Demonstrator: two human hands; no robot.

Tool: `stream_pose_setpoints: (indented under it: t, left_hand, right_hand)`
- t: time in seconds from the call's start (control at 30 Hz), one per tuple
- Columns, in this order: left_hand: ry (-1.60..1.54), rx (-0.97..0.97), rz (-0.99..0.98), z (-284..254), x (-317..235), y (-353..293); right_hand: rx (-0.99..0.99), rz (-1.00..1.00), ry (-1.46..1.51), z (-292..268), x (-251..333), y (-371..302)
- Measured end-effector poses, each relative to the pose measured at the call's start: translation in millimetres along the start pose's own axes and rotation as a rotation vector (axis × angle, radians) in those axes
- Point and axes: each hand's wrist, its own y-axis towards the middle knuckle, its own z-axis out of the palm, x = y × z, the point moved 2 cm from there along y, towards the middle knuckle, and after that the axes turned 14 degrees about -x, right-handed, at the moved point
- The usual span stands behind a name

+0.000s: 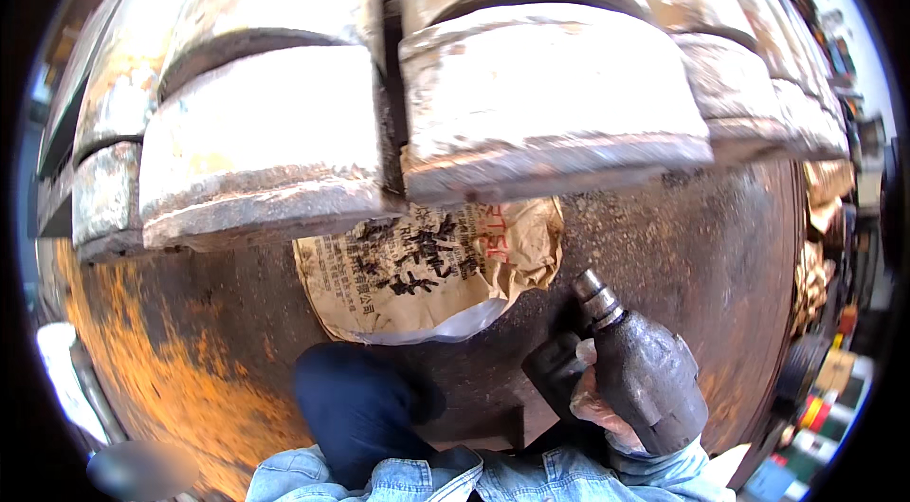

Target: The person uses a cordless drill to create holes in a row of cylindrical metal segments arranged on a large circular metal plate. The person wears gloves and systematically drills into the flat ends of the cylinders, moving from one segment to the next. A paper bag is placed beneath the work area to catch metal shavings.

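Observation:
A dark grey impact wrench (pixel 649 369) with a metal socket (pixel 595 292) at its nose is in my right hand (pixel 597 398). The fingers are wrapped round its grip, partly hidden by the tool body. Its nose points up and to the left, apart from the heavy metal parts ahead. My left hand does not show. A torn brown paper sack (pixel 427 284) with dark and red markings lies in front of my knee, its far end under the nearest metal part.
Large curved metal parts (pixel 555 75) with peeling whitish paint and rusty lower edges span the far side. A rusty metal surface (pixel 209 341) with orange patches lies beneath. Crumpled brown paper (pixel 813 265) and several coloured boxes (pixel 825 417) stand at the right.

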Motion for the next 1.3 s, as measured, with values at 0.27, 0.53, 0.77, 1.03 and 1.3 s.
stream_pose_setpoints:
  t: [0.27, 0.53, 0.77, 1.03, 1.3]
  left_hand:
    - [-0.003, 0.014, 0.056, -50.5, 71.4, 21.7]
    - [-0.072, 0.054, 0.094, -92.7, 163.1, 34.7]
    - [-0.748, -0.064, 0.331, -122.1, 162.5, 92.5]
    - [-1.448, 0.048, 0.713, -252.5, -77.0, -228.5]
    - [-1.636, 0.590, 1.044, -231.6, -262.3, -402.2]
  right_hand:
    - [-0.095, -0.080, 0.481, -39.8, 53.9, -56.0]
    - [-0.336, 0.585, 1.239, 36.3, 32.8, -105.3]
    - [-0.368, 0.408, 1.540, 56.0, -2.2, -59.4]
    - [-0.231, 0.399, 1.663, 31.7, -1.1, -52.8]
    - [-0.221, 0.414, 1.792, 21.8, -15.7, -57.5]
